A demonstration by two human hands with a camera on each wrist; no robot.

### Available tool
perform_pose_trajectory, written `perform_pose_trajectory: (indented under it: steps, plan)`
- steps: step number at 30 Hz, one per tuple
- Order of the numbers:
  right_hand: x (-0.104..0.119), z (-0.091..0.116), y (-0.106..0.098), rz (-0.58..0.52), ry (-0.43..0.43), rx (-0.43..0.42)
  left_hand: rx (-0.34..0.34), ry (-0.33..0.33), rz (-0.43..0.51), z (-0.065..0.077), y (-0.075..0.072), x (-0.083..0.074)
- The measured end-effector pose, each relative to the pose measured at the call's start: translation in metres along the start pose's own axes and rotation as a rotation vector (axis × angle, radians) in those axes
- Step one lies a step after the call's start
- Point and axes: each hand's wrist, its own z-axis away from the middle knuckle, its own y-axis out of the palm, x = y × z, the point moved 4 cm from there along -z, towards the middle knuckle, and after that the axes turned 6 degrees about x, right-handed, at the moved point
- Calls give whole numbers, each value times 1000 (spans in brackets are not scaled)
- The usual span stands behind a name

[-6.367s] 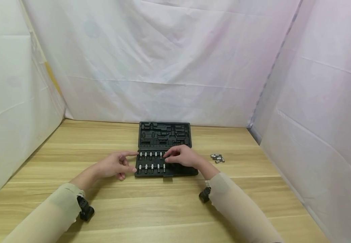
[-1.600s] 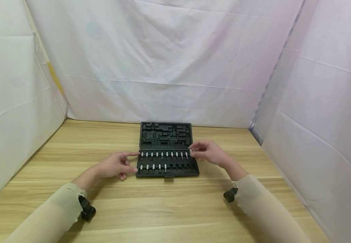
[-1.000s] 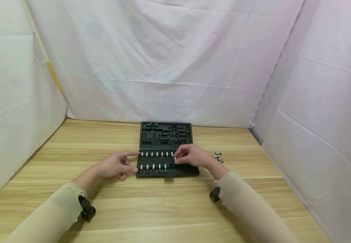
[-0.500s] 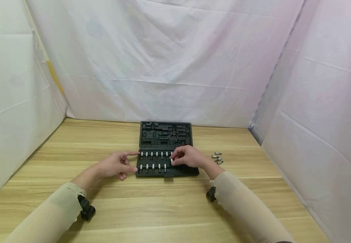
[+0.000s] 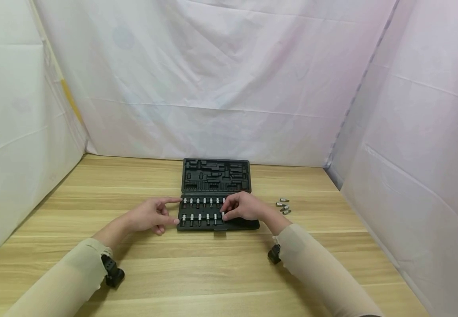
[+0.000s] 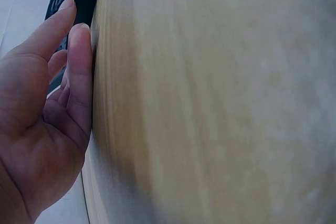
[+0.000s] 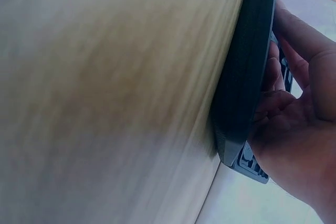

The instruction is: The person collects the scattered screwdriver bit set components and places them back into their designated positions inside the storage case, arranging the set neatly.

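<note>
An open black plastic case [image 5: 236, 226] lies on the table, holding silver bit sockets in two rows. My right hand [image 5: 246, 206] is over its right half and pinches a bit socket [image 5: 223, 214] between thumb and fingers, just right of the lower row's last seated one [image 5: 215, 219]. That hand hides the right part of both rows. In the right wrist view the case's side [image 7: 244, 77] blocks sight of the fingertips. My left hand [image 5: 149, 215] touches the case's left edge with extended index finger and thumb, gripping nothing; the left wrist view shows the same hand [image 6: 50, 114].
Several loose bit sockets [image 5: 282, 204] lie on the wooden table [image 5: 197, 273], right of the case. The case's lid [image 5: 217, 176], moulded with hollows, lies folded back behind it. White sheets [image 5: 213, 88] hang at the back and sides.
My right hand has come left from the upper row's right end with another bit socket and lowered it toward the lower row. The upper row has gained bit sockets; my left hand stays put.
</note>
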Motion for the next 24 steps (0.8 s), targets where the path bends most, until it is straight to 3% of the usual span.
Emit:
perform_pose_trajectory:
  steps: [24]
  plan:
    - [5, 0, 0, 63, 19, -4, 7, 18, -14, 0, 2, -2]
